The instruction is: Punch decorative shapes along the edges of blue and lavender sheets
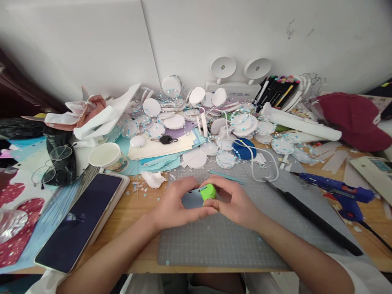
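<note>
Green punch-like tool [208,191], likely light and stiff, suits a side hold: right grip [235,201] pinches it, left grip [174,203] holds blue sheet [191,199].

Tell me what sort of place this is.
Likely a craft workspace: there is a gridded cutting mat, a blue glue gun by its right edge, and a bunch of coloured marker pens further back.

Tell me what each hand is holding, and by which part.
The left hand holds a light-blue sheet by its left end. The right hand holds a green tool, thumb at its near side; the far-side grip is partly hidden.
</note>
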The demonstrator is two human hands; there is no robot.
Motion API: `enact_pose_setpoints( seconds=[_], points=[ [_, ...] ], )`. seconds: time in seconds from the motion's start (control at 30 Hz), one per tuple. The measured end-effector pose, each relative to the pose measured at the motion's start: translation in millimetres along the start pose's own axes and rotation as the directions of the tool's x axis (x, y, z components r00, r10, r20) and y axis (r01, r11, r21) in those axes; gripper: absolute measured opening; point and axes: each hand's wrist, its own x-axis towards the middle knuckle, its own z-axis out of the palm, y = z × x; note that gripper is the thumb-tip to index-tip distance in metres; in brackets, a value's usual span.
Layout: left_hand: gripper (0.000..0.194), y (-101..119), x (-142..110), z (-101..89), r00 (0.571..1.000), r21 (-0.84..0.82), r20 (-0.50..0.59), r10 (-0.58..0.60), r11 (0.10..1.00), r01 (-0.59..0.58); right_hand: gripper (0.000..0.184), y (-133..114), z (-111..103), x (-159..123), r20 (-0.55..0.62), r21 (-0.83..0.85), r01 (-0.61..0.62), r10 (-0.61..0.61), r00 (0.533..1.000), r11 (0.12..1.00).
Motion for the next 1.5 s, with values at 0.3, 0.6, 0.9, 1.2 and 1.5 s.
enact_pose_setpoints(
  seconds=[0.3,0.6,0.9,1.2,1.5],
  points=[
    [0.021,-0.9,-2.2,-3.6,0.998,-0.049,-0.034,0.057,0.997,-0.059,0.024,-2.3,-4.2,-0.1,-0.106,0.083,-0.012,0.021,0.994,0.996],
    [0.02,-0.3,-2.5,-3.3,0.986,0.077,-0.098,0.134,0.989,-0.126,0.026,-3.0,-5.9,-1.0,-0.06,0.269,-0.084,0.103,0.993,0.96],
    [0.024,1.5,-2.5,-4.6,0.984,0.108,-0.159,0.081,0.992,-0.064,0.023,1.5,-11.7,4.9,-0.127,0.517,-0.134,0.231,0.965,0.845],
    [0.018,-5.4,-5.9,1.1,0.977,0.152,-0.197,-0.076,0.983,0.107,0.024,2.8,-7.9,2.1,0.002,0.375,-0.17,0.182,0.983,0.912],
    [0.019,-4.3,-6.3,1.7,0.965,0.196,-0.252,-0.079,0.972,0.131,0.023,-3.2,-2.7,1.9,-0.119,0.239,-0.155,0.188,0.975,0.958]
  ],
)
